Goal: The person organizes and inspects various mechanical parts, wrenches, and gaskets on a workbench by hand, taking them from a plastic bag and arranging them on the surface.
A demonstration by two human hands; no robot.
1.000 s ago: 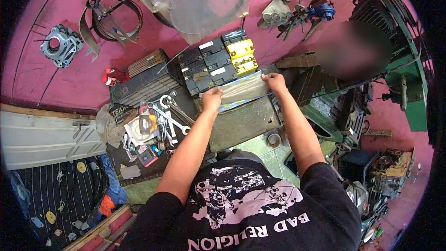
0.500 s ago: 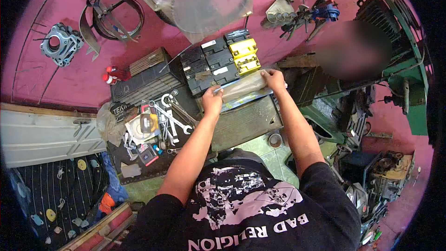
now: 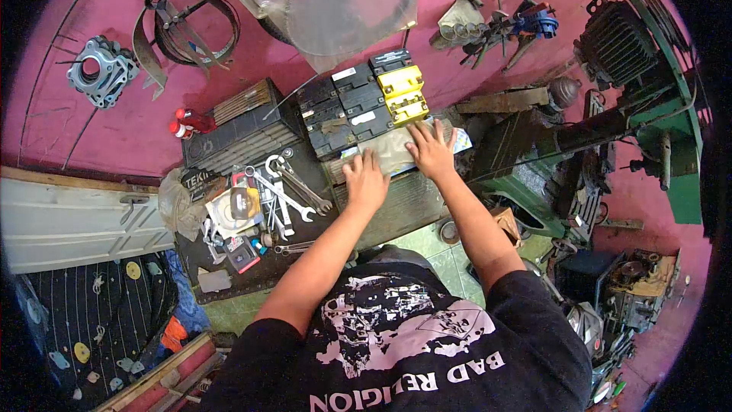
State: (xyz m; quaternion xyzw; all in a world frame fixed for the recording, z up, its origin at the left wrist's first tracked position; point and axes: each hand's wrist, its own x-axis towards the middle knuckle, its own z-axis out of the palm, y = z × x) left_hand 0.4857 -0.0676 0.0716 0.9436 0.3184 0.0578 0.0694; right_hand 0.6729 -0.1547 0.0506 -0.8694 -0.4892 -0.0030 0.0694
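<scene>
Both of my hands lie on a brownish, crumpled sheet (image 3: pixel 393 149) in front of the batteries. My left hand (image 3: pixel 367 181) rests on its near left edge, palm down with the fingers forward. Farther right, my right hand (image 3: pixel 431 151) presses on the sheet with its fingers spread. A strip of a light, blue-patterned sheet (image 3: pixel 462 140) sticks out beyond the right hand. Just behind the sheets stand several black batteries (image 3: pixel 339 111) and yellow batteries (image 3: pixel 402 93), side by side on the workbench (image 3: pixel 404 202).
Several wrenches (image 3: pixel 286 198) and small packets lie left on the bench. Behind them sits a dark ribbed case (image 3: pixel 240 133) with red bottles (image 3: pixel 194 122). A green machine (image 3: pixel 518 191) stands at the right. Tools and parts hang on the pink wall (image 3: pixel 290 61).
The brown sheet, earlier held up by its edges between both hands, is now laid down. My hands have released their pinch and lie flat, the right one further left.
</scene>
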